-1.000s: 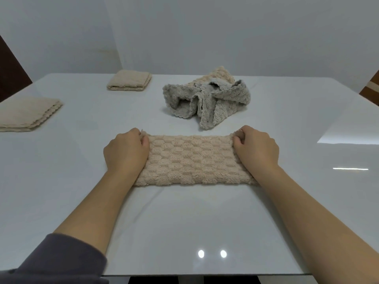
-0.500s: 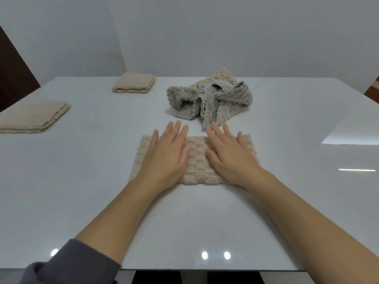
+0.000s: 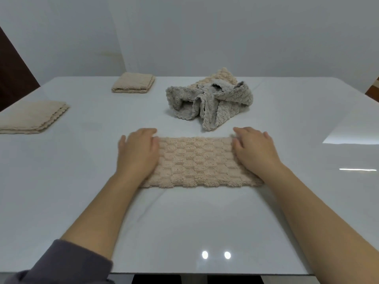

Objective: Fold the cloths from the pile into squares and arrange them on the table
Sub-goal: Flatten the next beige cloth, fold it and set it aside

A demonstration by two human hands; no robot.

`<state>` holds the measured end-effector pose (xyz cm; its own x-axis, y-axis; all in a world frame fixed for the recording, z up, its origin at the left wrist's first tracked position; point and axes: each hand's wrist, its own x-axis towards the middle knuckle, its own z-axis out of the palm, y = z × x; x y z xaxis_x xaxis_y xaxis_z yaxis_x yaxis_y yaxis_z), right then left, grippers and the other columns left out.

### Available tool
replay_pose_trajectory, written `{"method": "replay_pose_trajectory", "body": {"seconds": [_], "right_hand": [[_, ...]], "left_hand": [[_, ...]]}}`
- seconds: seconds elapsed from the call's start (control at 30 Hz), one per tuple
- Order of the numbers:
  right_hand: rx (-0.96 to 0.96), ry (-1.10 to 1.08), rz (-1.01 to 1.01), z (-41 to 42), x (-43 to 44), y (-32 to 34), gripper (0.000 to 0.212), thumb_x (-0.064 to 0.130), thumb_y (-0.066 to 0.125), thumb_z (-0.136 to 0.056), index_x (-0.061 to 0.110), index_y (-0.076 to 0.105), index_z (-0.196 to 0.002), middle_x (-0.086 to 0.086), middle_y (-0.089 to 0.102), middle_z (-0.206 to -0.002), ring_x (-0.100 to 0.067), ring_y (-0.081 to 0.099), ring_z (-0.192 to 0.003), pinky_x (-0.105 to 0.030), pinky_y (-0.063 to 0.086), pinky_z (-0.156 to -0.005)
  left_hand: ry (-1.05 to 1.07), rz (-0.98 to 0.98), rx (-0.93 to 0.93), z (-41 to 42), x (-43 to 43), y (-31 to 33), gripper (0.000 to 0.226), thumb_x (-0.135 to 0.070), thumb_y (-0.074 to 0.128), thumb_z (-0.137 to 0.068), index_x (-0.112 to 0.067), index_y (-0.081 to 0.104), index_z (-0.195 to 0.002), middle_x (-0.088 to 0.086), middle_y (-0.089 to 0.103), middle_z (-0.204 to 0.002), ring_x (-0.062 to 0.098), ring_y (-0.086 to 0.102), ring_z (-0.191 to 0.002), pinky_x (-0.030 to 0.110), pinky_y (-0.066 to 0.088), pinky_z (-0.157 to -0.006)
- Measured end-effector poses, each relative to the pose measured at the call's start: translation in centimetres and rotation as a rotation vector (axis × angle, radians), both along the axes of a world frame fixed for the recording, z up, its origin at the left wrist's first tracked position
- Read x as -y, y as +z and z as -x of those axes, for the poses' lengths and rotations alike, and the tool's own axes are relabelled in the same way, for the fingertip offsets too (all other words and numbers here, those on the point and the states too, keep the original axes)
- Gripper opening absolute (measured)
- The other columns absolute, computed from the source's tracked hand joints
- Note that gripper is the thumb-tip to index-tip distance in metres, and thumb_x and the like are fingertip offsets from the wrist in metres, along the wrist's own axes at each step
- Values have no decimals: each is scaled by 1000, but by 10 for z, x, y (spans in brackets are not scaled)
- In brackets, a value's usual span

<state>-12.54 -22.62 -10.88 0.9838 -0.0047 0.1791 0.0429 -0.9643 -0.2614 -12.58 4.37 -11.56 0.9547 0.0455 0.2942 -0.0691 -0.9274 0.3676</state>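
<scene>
Head view, looking down at a glossy white table [image 3: 184, 226].

Centre of frame: one beige cloth [image 3: 196, 162], waffle-textured, lies flat as a long strip running left to right. Its edges look doubled, so it is folded at least once.

Left hand [image 3: 137, 154]: palm down on the left end of the strip, covering that end. The fingers are relaxed and slightly spread, reaching toward the cloth's far edge, with the thumb lying on the fabric. It presses the cloth and no pinch is visible. Whether the fingertips curl over the far edge cannot be told, as they are foreshortened and slightly blurred.

Right hand [image 3: 255, 153]: mirrors it, palm down on the right end of the strip. The fingers are loosely extended and the little finger is splayed toward the right of the frame. It presses rather than grips.

The two hands are well apart, and the bare middle of the cloth shows between them.

Upper centre: the pile [image 3: 209, 101], crumpled grey cloths with a beige one behind. It sits just beyond the strip and does not touch it.

Upper left: a folded beige square [image 3: 133, 83] near the table's far edge.

Left edge of frame: a second folded beige cloth [image 3: 32, 116], lying flat and partly cut off by the frame.

Lower left: a dark grey sleeve [image 3: 61, 263], pushed up the left forearm. The right forearm is bare.
</scene>
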Motion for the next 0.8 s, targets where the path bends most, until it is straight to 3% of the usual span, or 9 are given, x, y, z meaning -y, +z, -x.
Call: {"method": "replay_pose_trajectory", "body": {"seconds": [0.1,0.2,0.3,0.4,0.5,0.63,0.8], "right_hand": [[4,-93,-11,-5,14,0,38,30,41,-98,18,59,-129,-8,56,-130,-29,49,-118,-42,36,-99],[32,-118,-80,-7,16,-3,25,30,50,-95,18,65,-111,-6,56,-118,-27,50,-110,-41,38,-93],[151,-67,-225,-7,16,-2,10,21,57,-91,16,66,-94,-3,57,-105,-23,54,-100,-36,41,-87],[195,-9,-362,-6,14,0,7,15,57,-89,18,63,-86,3,60,-88,-16,56,-85,-26,37,-73],[159,-28,-405,-7,14,-2,7,14,57,-90,17,63,-87,10,58,-74,-14,56,-77,-27,39,-67],[160,-88,-374,-10,16,-5,9,14,55,-89,17,63,-89,7,60,-77,-16,56,-79,-29,41,-69],[176,-111,-308,-12,12,-11,9,17,56,-92,14,64,-95,2,63,-87,-18,56,-83,-29,37,-70]], "left_hand": [[104,51,-38,-13,-20,-1,35,-29,41,-98,-19,60,-126,4,58,-126,25,48,-119,44,31,-102],[92,72,-22,-14,-21,-5,23,-32,49,-94,-23,68,-104,-1,60,-107,21,52,-106,42,34,-93],[97,124,37,-13,-18,-4,10,-28,54,-93,-25,64,-91,-7,60,-95,19,55,-96,40,35,-91],[98,200,77,-12,-19,-5,3,-23,59,-91,-25,61,-92,-11,58,-87,16,55,-87,43,39,-96],[68,249,117,-13,-20,-6,13,-16,61,-89,-23,62,-99,-10,57,-89,13,53,-82,44,43,-94],[42,310,169,-12,-19,-5,18,-8,59,-87,-18,63,-103,-5,58,-90,11,52,-82,26,42,-78],[67,316,155,-15,-21,-8,22,-6,57,-86,-17,61,-104,-3,58,-88,13,52,-78,25,38,-74]]}}
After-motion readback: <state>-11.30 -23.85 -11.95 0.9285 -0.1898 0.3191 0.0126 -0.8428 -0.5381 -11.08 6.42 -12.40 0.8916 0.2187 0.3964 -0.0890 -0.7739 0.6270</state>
